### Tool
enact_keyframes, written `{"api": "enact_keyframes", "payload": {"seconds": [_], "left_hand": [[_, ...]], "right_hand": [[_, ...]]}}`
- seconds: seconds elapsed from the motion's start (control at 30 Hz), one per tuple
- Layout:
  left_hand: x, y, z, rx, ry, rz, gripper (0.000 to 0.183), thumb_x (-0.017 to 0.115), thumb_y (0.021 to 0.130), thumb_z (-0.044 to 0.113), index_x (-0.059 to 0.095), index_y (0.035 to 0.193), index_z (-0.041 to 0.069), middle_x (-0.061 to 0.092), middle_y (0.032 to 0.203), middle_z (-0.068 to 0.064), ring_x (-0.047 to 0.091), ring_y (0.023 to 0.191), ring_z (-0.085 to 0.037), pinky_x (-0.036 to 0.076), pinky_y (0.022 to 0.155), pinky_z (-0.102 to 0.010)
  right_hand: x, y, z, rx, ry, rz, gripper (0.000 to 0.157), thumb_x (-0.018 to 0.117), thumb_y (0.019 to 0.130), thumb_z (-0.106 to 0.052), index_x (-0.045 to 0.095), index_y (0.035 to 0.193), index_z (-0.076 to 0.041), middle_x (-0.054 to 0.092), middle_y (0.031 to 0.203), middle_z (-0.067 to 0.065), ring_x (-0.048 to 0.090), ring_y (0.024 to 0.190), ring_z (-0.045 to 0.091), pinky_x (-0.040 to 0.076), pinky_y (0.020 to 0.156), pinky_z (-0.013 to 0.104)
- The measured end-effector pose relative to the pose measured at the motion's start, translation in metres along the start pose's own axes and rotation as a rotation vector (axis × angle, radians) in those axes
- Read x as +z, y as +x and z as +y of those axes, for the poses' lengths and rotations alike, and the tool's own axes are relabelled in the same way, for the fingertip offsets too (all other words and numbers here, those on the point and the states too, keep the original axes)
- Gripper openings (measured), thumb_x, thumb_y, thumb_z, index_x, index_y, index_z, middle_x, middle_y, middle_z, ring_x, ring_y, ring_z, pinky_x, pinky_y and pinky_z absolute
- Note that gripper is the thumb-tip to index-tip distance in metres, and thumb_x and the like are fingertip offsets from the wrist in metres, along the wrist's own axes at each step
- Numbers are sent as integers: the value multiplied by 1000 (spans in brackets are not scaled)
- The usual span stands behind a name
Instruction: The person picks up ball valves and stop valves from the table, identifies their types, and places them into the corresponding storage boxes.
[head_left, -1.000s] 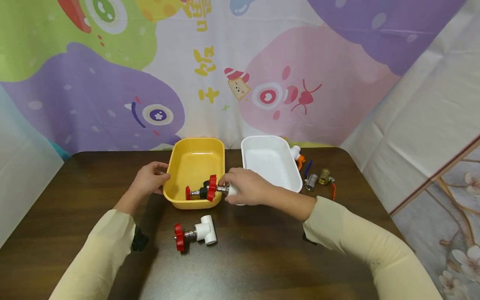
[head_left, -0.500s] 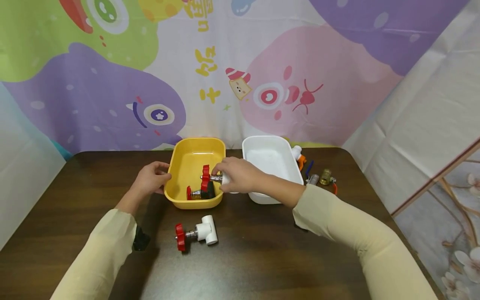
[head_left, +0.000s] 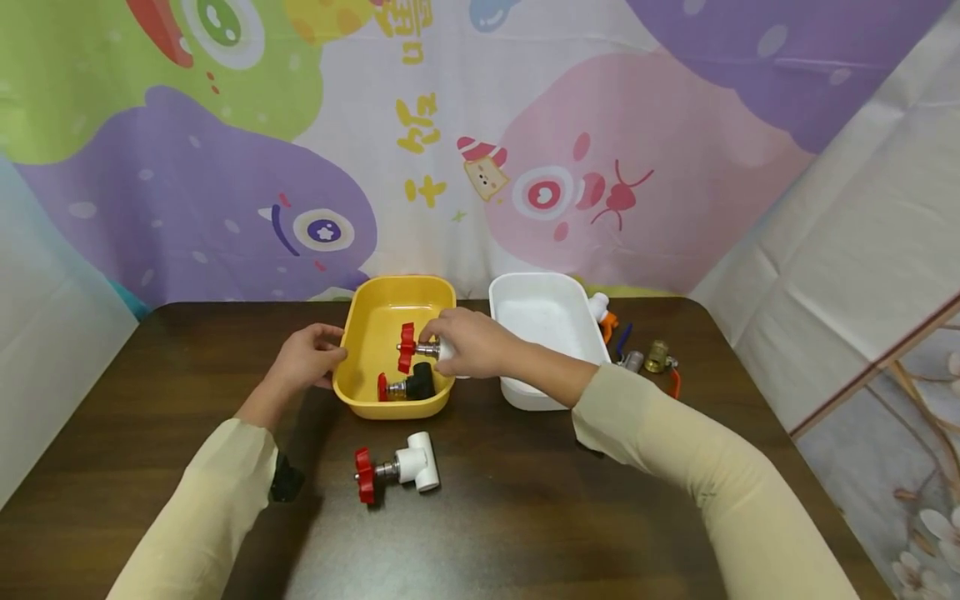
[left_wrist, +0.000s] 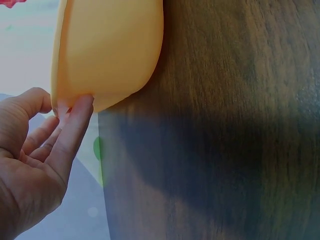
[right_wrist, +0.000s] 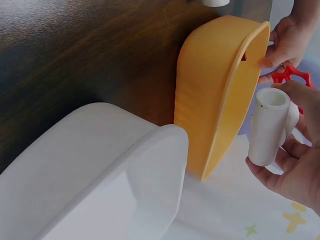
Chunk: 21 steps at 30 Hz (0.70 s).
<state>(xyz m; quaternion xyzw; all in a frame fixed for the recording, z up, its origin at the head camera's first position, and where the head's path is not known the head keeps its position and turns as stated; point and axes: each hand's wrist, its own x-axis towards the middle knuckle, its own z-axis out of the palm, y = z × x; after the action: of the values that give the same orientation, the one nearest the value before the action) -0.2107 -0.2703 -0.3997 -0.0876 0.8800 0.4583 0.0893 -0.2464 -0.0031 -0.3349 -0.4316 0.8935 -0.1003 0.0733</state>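
Note:
In the head view my left hand [head_left: 303,360] holds the left rim of a yellow plastic tray [head_left: 397,409], thumb and fingers on either side of the wall. Over the tray's right side, my right hand [head_left: 483,343] grips a white plastic tee-shaped stop valve [right_wrist: 267,132] by its body; the red handwheel [head_left: 407,347] points left. Below it, inside the tray, lies a black stop valve [head_left: 422,381] with a red handwheel. Another white stop valve [head_left: 411,464] rests on the table in front of the tray.
A white tray [head_left: 543,308] stands right of the yellow one, under my right forearm. Beyond it lie a white valve with an orange handle [head_left: 609,321], a metal valve with a blue lever [head_left: 633,361] and a brass valve with a red lever [head_left: 657,357]. A printed cloth hangs behind the table.
My right hand has moved up and slightly left with the white valve, away from the black valve and farther over the yellow tray. My left hand keeps its place on the rim.

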Motion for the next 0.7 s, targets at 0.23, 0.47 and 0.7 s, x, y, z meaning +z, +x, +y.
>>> {"api": "enact_keyframes", "payload": {"seconds": [0.23,0.47,0.7], "left_hand": [[1,0,-2,5,-9,3,47,55,90,14,41,132,-3,54,116,-29,65,91,-36,59,63,-36],[1,1,-1,-2,0,11,48,55,90,15,41,132,-2,55,115,-27,65,88,-32,59,64,-35],[1,1,0,-2,-3,11,48,55,89,14,41,132,-3,55,114,-27,65,92,-36,59,64,-35]], "right_hand": [[2,9,1,-8,-10,2,41,69,81,-28,60,120,-17,60,109,2,54,96,16,47,83,31],[3,19,2,5,1,0,41,68,82,-29,60,120,-17,60,111,2,54,97,15,47,84,30],[5,27,4,8,11,-10,41,68,82,-29,59,121,-18,59,113,2,54,98,15,48,85,30]]}}
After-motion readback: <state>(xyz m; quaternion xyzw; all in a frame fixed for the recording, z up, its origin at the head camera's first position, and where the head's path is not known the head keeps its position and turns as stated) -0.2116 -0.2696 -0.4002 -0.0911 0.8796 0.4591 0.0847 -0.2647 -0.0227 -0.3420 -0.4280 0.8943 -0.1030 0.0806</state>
